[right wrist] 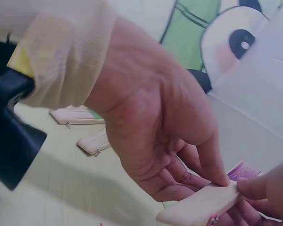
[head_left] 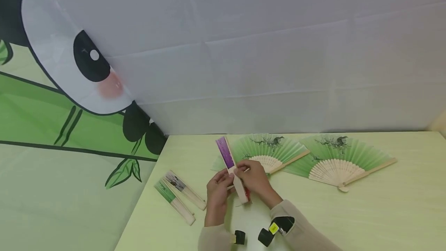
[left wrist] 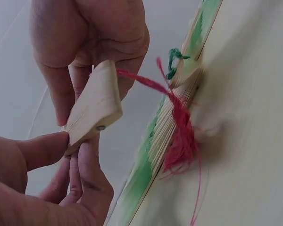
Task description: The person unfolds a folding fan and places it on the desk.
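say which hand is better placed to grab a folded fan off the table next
Probably the left hand: the two folded fans lie on its side, farther from the right hand. Both hands hold the purple fan.

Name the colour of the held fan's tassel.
The tassel is red, clearest in the left wrist view.

two spread green fans [head_left: 336, 170], three folded fans [head_left: 225, 153], two hands [head_left: 257, 178].

Pale table [head_left: 390, 212] before a creased white backdrop [head_left: 265, 57]
At the far left, a printed panda face [head_left: 52, 45], black-eyed and pink-cheeked, overlaps a green bamboo stalk [head_left: 31, 107] with leaves [head_left: 116, 173] below it.
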The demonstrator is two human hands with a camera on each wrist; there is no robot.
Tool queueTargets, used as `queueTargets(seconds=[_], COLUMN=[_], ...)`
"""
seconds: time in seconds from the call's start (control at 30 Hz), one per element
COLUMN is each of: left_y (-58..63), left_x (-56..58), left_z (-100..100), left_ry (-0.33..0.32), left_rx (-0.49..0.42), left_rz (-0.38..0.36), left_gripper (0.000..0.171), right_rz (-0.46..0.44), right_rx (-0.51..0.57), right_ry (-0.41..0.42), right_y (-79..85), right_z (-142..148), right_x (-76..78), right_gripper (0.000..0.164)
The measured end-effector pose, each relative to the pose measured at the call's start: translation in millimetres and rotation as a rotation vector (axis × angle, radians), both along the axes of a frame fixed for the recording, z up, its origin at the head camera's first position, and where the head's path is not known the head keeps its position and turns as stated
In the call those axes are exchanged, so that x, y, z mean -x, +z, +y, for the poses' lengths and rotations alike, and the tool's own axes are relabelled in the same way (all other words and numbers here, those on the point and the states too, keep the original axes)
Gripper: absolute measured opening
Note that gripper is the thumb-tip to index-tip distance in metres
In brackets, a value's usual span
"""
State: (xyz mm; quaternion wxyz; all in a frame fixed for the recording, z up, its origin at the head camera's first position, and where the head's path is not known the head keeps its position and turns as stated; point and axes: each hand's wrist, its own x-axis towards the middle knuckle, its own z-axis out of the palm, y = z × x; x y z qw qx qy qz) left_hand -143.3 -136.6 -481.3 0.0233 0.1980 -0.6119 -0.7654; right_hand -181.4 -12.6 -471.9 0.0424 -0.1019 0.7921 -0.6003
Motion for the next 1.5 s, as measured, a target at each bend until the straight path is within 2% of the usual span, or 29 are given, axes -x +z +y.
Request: queueTargets(seconds=[0.17, 0.37, 0.47, 0.8, 1.13, 1.37, 1.5], left_y=[0.9, 0.4, 0.7, 6.0, -1.1, -4.3, -5.0], left_x=[-1.6, -1.5, -2.4, -5.4, -9.6, -13.9, -16.5], left_z=[11, 20, 25, 45, 59, 72, 78], left_ry=[-0.009, 0.040, 0.063, 0.125, 0.182, 0.214, 0.212], left_rx=[-0.011, -0.019, -0.031, -0.098, -0.214, -0.245, -0.271], left_rz=[0.016, 0.018, 0.032, 0.086, 0.047, 0.062, 0.059], left_gripper=[0.030, 0.029, 0.033, 0.040, 0.039, 0.033, 0.032], right_rz=[-0.118, -0.268, -0.316, -0.321, -0.388, -0.398, -0.402], right_rx=[0.101, 0.287, 0.366, 0.414, 0.527, 0.563, 0.588], right_ry=[-0.072, -0.127, -0.152, -0.284, -0.382, -0.430, -0.451], right_y=[0.5, 1.6, 3.0, 4.9, -2.7, -2.3, -0.9], right_z=[14, 26, 32, 54, 79, 94, 101], right_x=[-4.5, -8.4, -10.9, -17.2, -26.7, -36.9, -41.7], right_gripper=[0.016, 0.020, 0.023, 0.031, 0.026, 0.027, 0.024])
